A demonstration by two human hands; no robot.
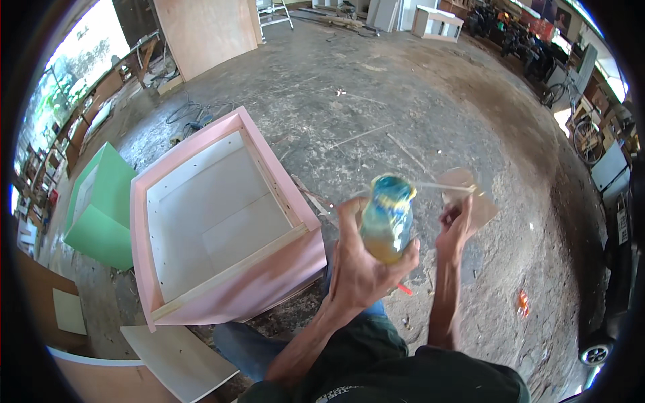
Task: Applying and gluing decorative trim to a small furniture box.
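My left hand (359, 272) is wrapped round a clear glass jar (388, 225), held up in front of me. Yellowish stuff sits in its lower part, and blue and yellow smears coat its neck and rim. To the right, my right hand (457, 225) is closed in a pinch on a thin pale stick (443, 187), whose left end reaches close to the jar's rim. A brown flat piece (482, 208) shows behind the right hand; I cannot tell whether it is held or lies on the floor. Left of the jar stands a pink open-fronted cabinet box (269, 285) with a white inside.
Beyond the pink box is a green box (104, 232). A loose pale panel (178, 359) lies by my leg. Cables (195, 114) trail over the concrete floor. An orange wrapper (523, 303) lies at right. A bicycle (584, 131) and a dark vehicle (621, 269) line the right side.
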